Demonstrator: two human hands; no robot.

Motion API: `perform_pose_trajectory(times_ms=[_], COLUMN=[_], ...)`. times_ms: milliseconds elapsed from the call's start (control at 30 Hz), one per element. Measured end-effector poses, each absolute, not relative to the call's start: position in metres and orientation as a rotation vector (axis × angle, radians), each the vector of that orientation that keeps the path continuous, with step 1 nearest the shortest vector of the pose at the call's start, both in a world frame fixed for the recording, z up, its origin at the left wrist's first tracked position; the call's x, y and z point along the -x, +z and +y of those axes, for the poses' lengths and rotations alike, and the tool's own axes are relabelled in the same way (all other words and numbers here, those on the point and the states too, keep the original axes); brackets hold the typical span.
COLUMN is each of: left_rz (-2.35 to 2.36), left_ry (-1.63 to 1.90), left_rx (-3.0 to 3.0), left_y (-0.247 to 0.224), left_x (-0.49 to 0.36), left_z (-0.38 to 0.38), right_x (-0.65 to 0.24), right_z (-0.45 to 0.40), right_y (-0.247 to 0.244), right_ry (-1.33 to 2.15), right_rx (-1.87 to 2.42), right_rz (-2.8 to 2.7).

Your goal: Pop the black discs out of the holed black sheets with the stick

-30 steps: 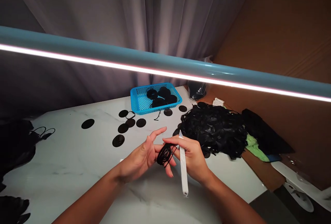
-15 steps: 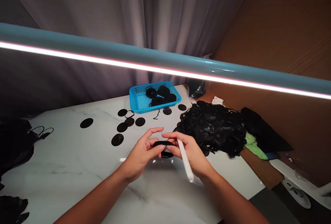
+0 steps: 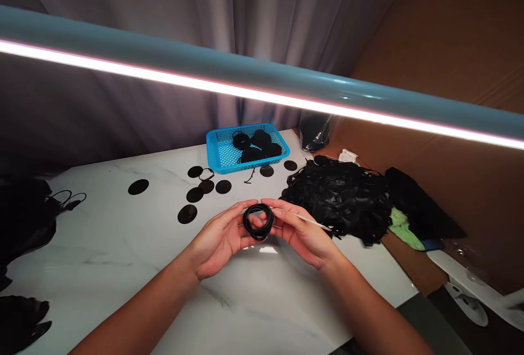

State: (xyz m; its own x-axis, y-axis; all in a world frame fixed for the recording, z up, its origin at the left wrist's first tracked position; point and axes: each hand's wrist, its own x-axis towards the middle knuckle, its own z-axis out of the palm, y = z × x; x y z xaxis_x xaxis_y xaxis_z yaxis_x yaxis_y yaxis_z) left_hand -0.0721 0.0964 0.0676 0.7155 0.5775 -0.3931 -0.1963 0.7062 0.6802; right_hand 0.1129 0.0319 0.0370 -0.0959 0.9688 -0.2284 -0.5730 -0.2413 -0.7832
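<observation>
A coiled black ring (image 3: 258,222) is held above the white table, facing the camera. My left hand (image 3: 219,237) grips its left side, and my right hand (image 3: 305,235) holds its right side. A thin white stick (image 3: 309,220) runs from the right hand's fingers out to the right. Beyond my hands, several flat black discs (image 3: 187,214) lie on the table (image 3: 123,235). The blue basket (image 3: 213,161) behind them contains several round black pieces (image 3: 251,155).
A large heap of black strips (image 3: 339,196) lies at the right, beside a green cloth (image 3: 403,229). Dark piles (image 3: 24,224) occupy the left edge. A lit tube lamp (image 3: 262,79) crosses the view above the table.
The black ring has been tilted up to face the camera. The white stick has turned from pointing down toward the camera to lying rightward. The view has shifted slightly.
</observation>
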Motion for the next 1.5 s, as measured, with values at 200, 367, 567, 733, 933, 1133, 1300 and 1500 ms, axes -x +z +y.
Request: perform_pose_trajectory(times_ms=[200, 367, 567, 733, 933, 1133, 1300, 1500], left_rz=[0.594, 0.572, 0.697, 0.581, 0.537, 0.307, 0.24, 0.223], left_ry=[0.431, 0.428, 0.465, 0.368, 0.439, 0.408, 0.413, 0.4], left_rx=[-0.685, -0.732, -0.59, -0.315, -0.255, -0.256, -0.254, -0.263], left_y=[0.072, 0.075, 0.055, 0.028, 0.024, 0.03, 0.029, 0.029], left_x=[0.074, 0.075, 0.068, 0.062, 0.068, 0.071, 0.072, 0.072], left_z=[0.096, 0.095, 0.085, 0.084, 0.091, 0.091, 0.09, 0.089], right_x=[-0.112, -0.112, -0.111, -0.102, -0.105, -0.125, -0.126, -0.118], right_z=[0.031, 0.031, 0.03, 0.026, 0.021, 0.024, 0.03, 0.03], right_y=[0.038, 0.038, 0.031, 0.024, 0.036, 0.043, 0.033, 0.019], right_ry=[1.621, 1.6, 1.119, 0.679, 0.626, 0.766, 0.989, 1.143], right_rx=[0.892, 0.926, 1.281, 1.267, 1.126, 1.396, 1.453, 1.469], right_rz=[-0.619, -0.656, -1.075, -1.844, -1.895, -1.187, -1.187, -1.253])
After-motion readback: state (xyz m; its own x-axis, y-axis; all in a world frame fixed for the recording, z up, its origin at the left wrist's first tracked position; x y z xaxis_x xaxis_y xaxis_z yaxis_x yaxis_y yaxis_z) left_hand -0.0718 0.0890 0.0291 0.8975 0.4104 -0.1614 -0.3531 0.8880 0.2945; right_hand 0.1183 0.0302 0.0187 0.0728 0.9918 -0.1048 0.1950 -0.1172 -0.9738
